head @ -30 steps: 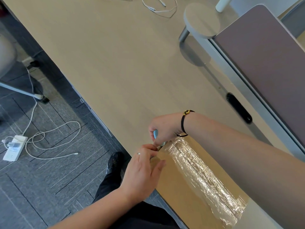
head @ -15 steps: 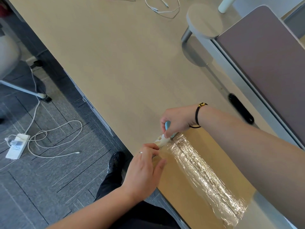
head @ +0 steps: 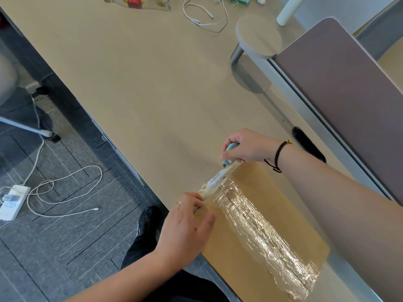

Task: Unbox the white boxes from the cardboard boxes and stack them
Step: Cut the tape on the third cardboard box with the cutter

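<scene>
A closed cardboard box (head: 281, 216) lies on the near corner of the beige table (head: 152, 83), a wide strip of shiny clear tape (head: 259, 234) running along its top. My right hand (head: 248, 147) is shut on a small light-blue cutter (head: 229, 153), its tip at the far top corner of the box. My left hand (head: 187, 227) presses flat on the box's near-left corner, fingers over the edge. A white label (head: 214, 179) shows on the box's end face. No white box is visible.
A grey desk divider (head: 340, 88) with a round bracket (head: 258, 35) runs along the right. A white cable (head: 205, 16) and a clear bottle (head: 139, 2) lie at the table's far end. On the floor at left are a power strip (head: 12, 201), cables and a chair base (head: 43, 131).
My right hand has carried the cutter along the box's far top edge, away from my left hand toward the far corner. The end face with its label has come into sight. My left hand stays put.
</scene>
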`<state>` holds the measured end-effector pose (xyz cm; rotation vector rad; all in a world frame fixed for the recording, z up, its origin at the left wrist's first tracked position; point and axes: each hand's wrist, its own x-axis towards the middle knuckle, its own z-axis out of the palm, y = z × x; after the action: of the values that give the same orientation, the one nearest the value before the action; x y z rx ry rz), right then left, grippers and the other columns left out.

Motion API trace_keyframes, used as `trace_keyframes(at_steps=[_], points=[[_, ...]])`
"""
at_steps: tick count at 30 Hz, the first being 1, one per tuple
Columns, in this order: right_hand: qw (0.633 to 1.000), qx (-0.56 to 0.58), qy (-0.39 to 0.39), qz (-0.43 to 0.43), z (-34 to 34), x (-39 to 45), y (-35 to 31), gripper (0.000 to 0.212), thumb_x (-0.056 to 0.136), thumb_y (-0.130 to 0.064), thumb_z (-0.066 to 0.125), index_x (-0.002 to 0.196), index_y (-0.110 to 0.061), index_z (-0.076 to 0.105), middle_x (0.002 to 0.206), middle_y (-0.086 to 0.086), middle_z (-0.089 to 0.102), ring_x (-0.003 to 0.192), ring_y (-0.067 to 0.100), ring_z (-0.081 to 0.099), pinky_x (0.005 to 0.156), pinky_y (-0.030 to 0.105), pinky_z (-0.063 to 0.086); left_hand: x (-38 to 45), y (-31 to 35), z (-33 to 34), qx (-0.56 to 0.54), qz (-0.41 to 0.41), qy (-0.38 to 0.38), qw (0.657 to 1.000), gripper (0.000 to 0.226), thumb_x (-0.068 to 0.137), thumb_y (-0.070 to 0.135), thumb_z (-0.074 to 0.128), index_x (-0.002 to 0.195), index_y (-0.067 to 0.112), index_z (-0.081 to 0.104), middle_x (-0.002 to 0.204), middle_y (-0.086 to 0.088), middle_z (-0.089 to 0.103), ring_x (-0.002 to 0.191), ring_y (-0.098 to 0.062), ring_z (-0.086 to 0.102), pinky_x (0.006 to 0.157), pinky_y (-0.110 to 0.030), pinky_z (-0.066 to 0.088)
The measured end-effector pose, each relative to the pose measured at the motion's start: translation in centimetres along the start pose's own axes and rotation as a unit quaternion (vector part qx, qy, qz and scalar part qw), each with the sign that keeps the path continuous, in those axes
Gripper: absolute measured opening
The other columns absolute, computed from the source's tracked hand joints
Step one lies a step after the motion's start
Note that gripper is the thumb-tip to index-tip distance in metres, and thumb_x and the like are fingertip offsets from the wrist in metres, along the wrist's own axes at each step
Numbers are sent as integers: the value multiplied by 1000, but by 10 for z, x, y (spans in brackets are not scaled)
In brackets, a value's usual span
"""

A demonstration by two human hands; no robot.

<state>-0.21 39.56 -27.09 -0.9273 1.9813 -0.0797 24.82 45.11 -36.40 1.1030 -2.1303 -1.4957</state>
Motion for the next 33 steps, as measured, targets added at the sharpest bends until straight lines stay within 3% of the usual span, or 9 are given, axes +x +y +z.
trace_keyframes(at_steps=[5,14,19,24,33], points=[[998,-41,-44,-16,6,-3,3,12,83,-30,78,79,-23,70,69,-2,58,59,10,51,55,21,40,8,9,2,-29,-75,-5,997,27,86,53,63,91,33,45,107,31,54,98,5,51,81,-29,44],[973,-190,-119,-52,26,5,-17,13,85,-35,74,83,-23,69,74,-4,60,58,11,49,54,23,38,10,7,4,-31,-75,4,997,37,81,68,50,88,33,44,103,27,57,89,-8,57,74,-35,46],[963,-225,-133,-67,29,9,-20,13,83,-35,75,78,-26,68,77,-3,61,61,13,52,55,24,39,10,5,5,-27,-74,3,997,30,84,61,54,89,33,44,103,27,57,86,-9,58,72,-36,47],[950,-263,-143,-85,31,8,-29,10,85,-29,74,85,-21,68,76,-8,59,65,10,54,55,24,41,9,4,3,-28,-64,0,998,44,81,74,43,91,31,45,104,25,58,85,-9,59,73,-38,48],[949,-273,-140,-69,31,9,-31,7,85,-23,70,88,-17,70,76,-4,60,60,10,52,51,23,40,9,5,1,-20,-63,-5,998,43,82,71,42,93,29,46,104,29,56,86,-6,57,73,-32,45]])
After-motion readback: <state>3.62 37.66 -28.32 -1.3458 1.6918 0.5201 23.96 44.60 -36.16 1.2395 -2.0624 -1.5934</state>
